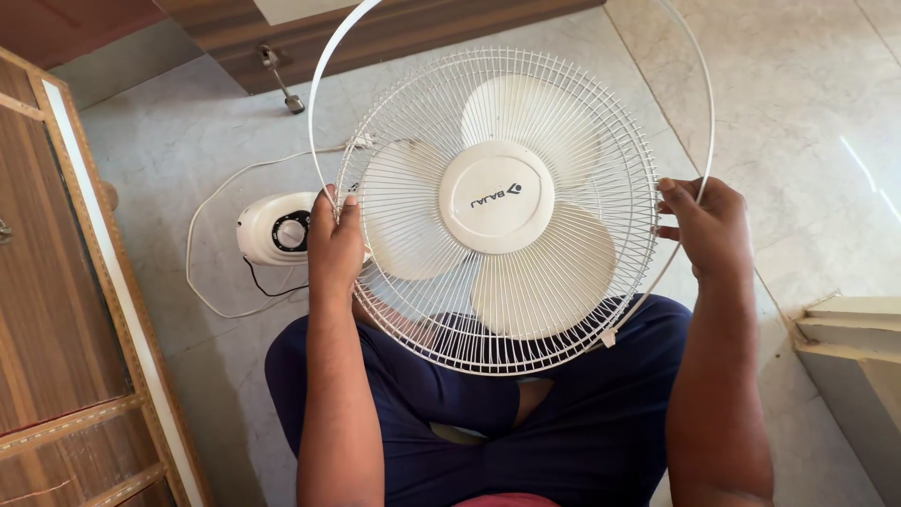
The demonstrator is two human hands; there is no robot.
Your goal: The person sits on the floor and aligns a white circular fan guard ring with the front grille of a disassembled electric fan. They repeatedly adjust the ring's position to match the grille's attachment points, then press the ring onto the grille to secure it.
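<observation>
Head view, looking down on a seated person in dark blue trousers (pixel 582 413) with legs crossed on a pale marble floor (pixel 798 113). A round white wire fan guard (pixel 413 310), with three cream blades (pixel 554 282) and a white central cap (pixel 496 197) visible behind its mesh, rests tilted over the lap. A thin white plastic rim ring (pixel 324 56) arcs loosely around and above the guard, standing clear of it at the top.

The left hand (pixel 335 246) closes on the guard's left edge: its grip is curled tight, thumb and fingertips pressed onto the wires and the ring together. The right hand (pixel 713 230) meets the guard's right edge; its grip is partly closed, fingers bent inward and pinching the ring against the outer wire, the palm turned toward the fan.

Just beyond the left hand, on the floor, lies the white fan base with a black round dial (pixel 277 228), its white cord (pixel 202 211) looping beside it. A wooden frame (pixel 56 282) borders the left margin; a beige stepped object (pixel 849 343) lies at the right.
</observation>
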